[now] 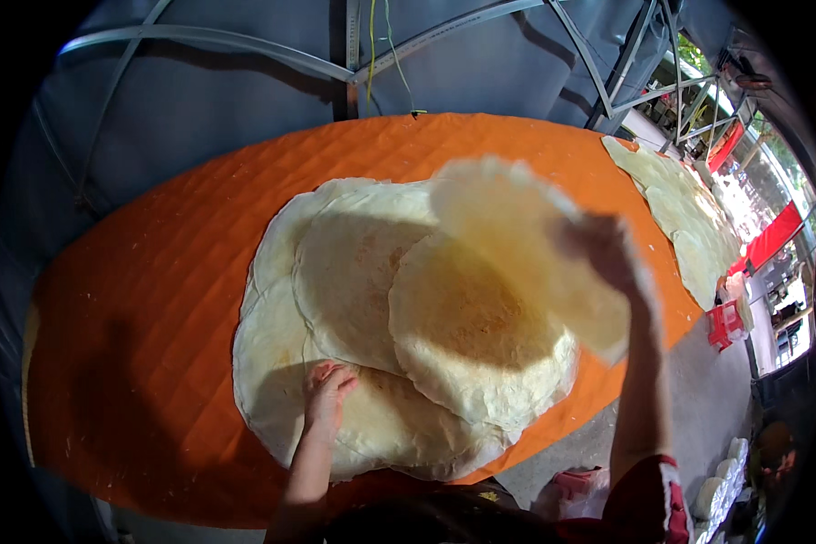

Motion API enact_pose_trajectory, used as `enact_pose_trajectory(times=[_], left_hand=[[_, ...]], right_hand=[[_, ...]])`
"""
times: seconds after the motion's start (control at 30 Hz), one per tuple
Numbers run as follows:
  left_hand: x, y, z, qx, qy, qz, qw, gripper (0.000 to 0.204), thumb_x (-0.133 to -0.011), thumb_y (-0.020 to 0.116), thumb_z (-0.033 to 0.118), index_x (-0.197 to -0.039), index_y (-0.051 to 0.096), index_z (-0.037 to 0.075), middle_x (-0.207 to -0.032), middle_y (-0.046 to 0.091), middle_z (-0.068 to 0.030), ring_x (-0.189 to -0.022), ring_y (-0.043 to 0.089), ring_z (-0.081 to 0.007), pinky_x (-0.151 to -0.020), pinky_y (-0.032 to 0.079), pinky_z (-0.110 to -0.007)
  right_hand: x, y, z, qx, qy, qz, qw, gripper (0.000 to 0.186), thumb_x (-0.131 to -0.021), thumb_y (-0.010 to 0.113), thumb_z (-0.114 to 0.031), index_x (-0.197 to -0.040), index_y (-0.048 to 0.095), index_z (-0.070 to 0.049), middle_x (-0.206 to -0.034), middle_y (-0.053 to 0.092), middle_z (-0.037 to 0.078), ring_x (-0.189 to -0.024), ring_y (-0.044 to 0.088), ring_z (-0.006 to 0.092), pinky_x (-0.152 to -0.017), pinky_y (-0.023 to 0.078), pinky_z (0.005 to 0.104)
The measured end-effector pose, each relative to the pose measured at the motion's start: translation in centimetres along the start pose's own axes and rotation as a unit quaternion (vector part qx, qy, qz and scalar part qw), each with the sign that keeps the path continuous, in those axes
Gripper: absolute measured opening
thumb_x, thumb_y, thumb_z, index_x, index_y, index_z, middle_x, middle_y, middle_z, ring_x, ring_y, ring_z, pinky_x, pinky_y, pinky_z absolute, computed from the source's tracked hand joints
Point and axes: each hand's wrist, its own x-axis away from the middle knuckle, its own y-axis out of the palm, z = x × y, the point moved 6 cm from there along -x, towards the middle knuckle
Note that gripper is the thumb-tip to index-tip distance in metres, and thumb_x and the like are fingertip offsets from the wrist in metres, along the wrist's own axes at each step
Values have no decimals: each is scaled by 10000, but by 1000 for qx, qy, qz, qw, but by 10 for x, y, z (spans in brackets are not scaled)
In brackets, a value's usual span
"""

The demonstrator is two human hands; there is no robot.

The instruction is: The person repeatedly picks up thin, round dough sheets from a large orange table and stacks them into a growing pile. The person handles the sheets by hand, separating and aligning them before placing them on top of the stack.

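Observation:
Several large, thin, pale flatbreads (349,281) lie overlapping in a broad pile, some with light brown patches. My right hand (603,249), smeared by motion, grips another flatbread (517,236) by its right side and holds it above the right part of the pile. This lifted sheet is thin, hangs at a slant and is blurred. Under it, a rounder flatbread (462,335) lies on top of the pile, partly in shade. My left hand (328,385) rests low on the pile, fingers curled together near a flatbread's edge; whether they pinch anything is hidden.
An orange quilted cloth (154,299) covers the table under the pile. More flatbreads (680,208) lie spread at the right. A red plastic stool (725,325) stands beyond the table's right edge. Grey sheeting (236,82) on metal bars closes off the far side.

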Motion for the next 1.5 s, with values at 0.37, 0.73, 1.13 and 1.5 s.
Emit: enact_pose_trajectory(times=[0.37, 0.73, 1.13, 1.5], left_hand=[[37, 67, -70, 101, -351, -209, 907, 58, -757, 522, -27, -813, 528, -11, -928, 570, -207, -960, 529, -378, -893, 400, -514], [61, 113, -58, 48, -282, -272, 919, 169, -812, 469, -22, -967, 406, -43, -885, 554, -195, -808, 606, -309, -724, 522, -383], [20, 132, -102, -220, -11, -277, 935, 333, -741, 676, 263, -893, 492, 30, -806, 547, -37, -729, 542, -125, -610, 474, -275], [16, 118, -100, -244, 9, -203, 948, 231, -635, 586, -16, -842, 495, 30, -770, 540, -39, -671, 517, -123, -570, 424, -252]], right_hand=[[100, 152, 25, 254, -142, -228, 929, 464, -649, 445, 34, -1112, 476, 35, -1102, 528, 184, -921, 559, 315, -753, 476, 353], [186, 179, 24, 83, -82, -90, 989, 525, -619, 521, 15, -1142, 475, 11, -1199, 461, 189, -1149, 408, 343, -972, 314, 404], [152, 160, 64, -135, 177, -177, 959, 264, -756, 583, -119, -994, 586, -5, -798, 621, 177, -612, 582, 221, -591, 469, 302], [146, 173, 56, -2, 6, -198, 980, 716, -648, 608, -33, -1289, 289, -43, -1044, 563, 176, -847, 592, 308, -707, 497, 340]])
